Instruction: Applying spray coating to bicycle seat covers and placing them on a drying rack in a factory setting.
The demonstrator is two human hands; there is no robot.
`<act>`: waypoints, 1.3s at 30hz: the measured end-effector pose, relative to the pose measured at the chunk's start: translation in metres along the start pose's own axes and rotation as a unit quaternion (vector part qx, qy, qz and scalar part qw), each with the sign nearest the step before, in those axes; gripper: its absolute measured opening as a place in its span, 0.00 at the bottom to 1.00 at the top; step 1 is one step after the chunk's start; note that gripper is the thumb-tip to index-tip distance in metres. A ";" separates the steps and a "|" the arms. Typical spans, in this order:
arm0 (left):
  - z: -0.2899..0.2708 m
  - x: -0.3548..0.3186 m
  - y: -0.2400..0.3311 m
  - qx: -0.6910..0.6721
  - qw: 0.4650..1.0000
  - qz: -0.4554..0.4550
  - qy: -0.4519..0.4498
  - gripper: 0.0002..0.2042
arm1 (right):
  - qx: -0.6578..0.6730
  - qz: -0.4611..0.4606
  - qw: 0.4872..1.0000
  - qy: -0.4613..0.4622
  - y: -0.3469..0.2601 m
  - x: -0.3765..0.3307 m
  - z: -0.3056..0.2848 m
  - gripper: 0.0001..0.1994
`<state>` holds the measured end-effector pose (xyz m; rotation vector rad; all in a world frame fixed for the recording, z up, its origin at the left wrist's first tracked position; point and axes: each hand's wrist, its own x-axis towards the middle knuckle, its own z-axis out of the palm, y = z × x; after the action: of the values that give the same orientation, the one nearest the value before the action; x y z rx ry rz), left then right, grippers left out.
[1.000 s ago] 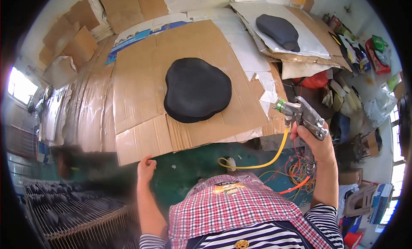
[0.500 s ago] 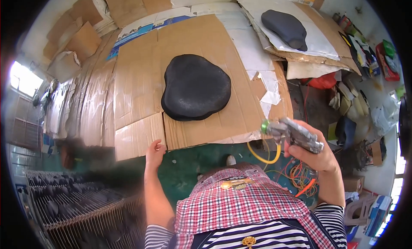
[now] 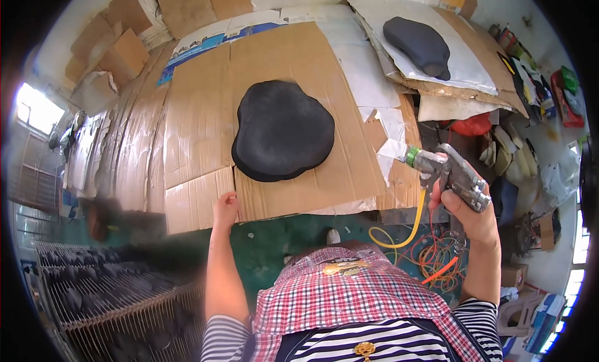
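A thick black pad (image 3: 284,132), rounded and three-lobed like a wide saddle, lies on the cardboard sheet (image 3: 199,125) before me. My right hand (image 3: 465,197) is wrapped round a grey, stained spray gun (image 3: 458,178), right of the pad and apart from it. The gun has a green ring at its nozzle end, pointing left toward the cardboard. A yellow hose (image 3: 419,222) hangs below it. At the sheet's near edge is my left hand (image 3: 226,207), its fingers curled in with nothing seen in them. Whether it touches the cardboard I cannot tell.
Another black pad (image 3: 418,47) sits on a stacked board (image 3: 455,69) at the far right. Coiled orange hoses (image 3: 440,262) lie on the green floor (image 3: 274,237). A rack (image 3: 112,312) of thin rods carrying dark pieces stands at lower left.
My right hand has lifted the spray gun up and to the right. My left hand has moved slightly forward, its fingers more curled. The pad stays on the cardboard.
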<state>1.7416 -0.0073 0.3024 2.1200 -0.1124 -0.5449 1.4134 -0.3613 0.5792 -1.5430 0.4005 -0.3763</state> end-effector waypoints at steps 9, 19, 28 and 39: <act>0.050 0.064 0.051 0.132 0.984 0.072 0.093 0.15 | -0.059 0.038 0.994 -0.089 -0.002 -0.001 -0.013 0.24; 0.088 0.066 0.104 0.300 0.940 -0.005 0.165 0.16 | -0.093 0.060 0.989 -0.098 0.004 -0.007 -0.034 0.24; 0.087 0.074 0.113 0.280 0.941 -0.056 0.182 0.05 | -0.045 0.039 0.996 -0.070 0.010 -0.004 -0.047 0.27; 0.087 0.101 0.096 -0.171 0.965 -0.140 0.141 0.09 | -0.016 0.010 0.998 0.058 0.016 0.028 -0.048 0.28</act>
<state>1.8071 -0.1578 0.3033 1.8581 0.4210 -0.3860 1.4149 -0.4166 0.5628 -1.5520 0.5146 -0.4481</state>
